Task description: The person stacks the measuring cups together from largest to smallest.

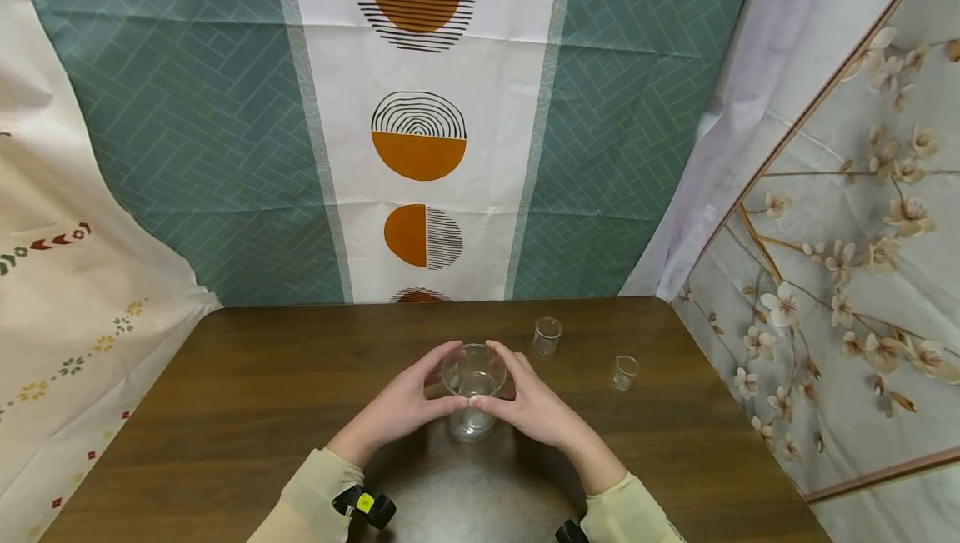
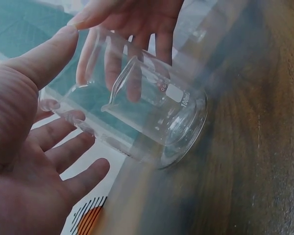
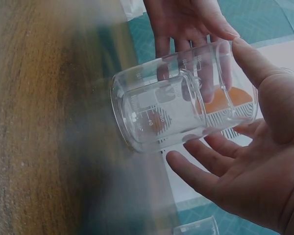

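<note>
Between both hands is a large clear glass beaker (image 1: 474, 372), standing near the middle of the table. A smaller beaker (image 3: 154, 115) with white markings sits inside it, its spout showing in the left wrist view. My left hand (image 1: 401, 400) holds the left side of the large beaker, with the thumb on the near side and fingers around the back. Holding the right side the same way is my right hand (image 1: 538, 406). The two thumbs meet at the beaker's near wall, close to the rim in both wrist views.
Two small glass beakers stand to the right: one (image 1: 547, 337) toward the back edge, another (image 1: 625, 374) farther right and nearer. The brown wooden table (image 1: 247, 410) ends at a patterned cloth backdrop (image 1: 622, 151). Hanging fabric (image 1: 112, 276) borders the left side.
</note>
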A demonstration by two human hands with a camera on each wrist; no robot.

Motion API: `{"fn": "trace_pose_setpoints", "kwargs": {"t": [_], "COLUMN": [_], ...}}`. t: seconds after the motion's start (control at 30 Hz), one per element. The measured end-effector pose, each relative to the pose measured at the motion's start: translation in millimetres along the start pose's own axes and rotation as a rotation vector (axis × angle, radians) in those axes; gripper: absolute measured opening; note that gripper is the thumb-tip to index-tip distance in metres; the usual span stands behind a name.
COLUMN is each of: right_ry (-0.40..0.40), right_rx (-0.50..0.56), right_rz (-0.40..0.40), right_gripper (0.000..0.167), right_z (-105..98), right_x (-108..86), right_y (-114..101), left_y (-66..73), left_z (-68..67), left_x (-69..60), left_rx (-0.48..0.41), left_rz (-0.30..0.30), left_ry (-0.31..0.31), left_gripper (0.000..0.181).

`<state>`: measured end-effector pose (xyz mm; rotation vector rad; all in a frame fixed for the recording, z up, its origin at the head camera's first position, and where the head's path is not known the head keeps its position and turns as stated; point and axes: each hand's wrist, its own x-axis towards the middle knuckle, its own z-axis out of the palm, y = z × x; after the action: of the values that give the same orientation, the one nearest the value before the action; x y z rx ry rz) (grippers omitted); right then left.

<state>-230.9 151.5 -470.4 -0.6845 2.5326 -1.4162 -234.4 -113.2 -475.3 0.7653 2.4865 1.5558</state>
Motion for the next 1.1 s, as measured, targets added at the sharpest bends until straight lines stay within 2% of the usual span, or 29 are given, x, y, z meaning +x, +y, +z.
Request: {"fn": "trace_pose_setpoints", "kwargs": {"t": [0.17, 0.57, 0.93, 1.1], "right_ry": [-0.022, -0.159, -0.202, -0.210], "right_rx": [0.005, 0.085, 0.112, 0.087], "right_rz": [0.009, -0.038, -0.017, -0.014], "right_gripper": [0.091, 0.088, 0.086, 0.088], "right_z": [-1, -16, -24, -24], "right_x": [0.8, 6.3, 7.8, 9.8], "right_y": [0, -6, -7, -5], "left_y": [-1.8, -4.3, -4.2, -5.0], "left_z": [0.5, -0.5, -0.5, 1.3], "left_x": [-0.8, -1.5, 0.0, 0.7], "left_rx": [0.002, -0.032, -0.018, -0.025], "left_rz": [-0.013, 0.015, 0.024, 0.023], "left_ry": [0.006, -0.006, -0.019, -0.017], "left_gripper": [0.089, 0.092, 0.095, 0.096]}}
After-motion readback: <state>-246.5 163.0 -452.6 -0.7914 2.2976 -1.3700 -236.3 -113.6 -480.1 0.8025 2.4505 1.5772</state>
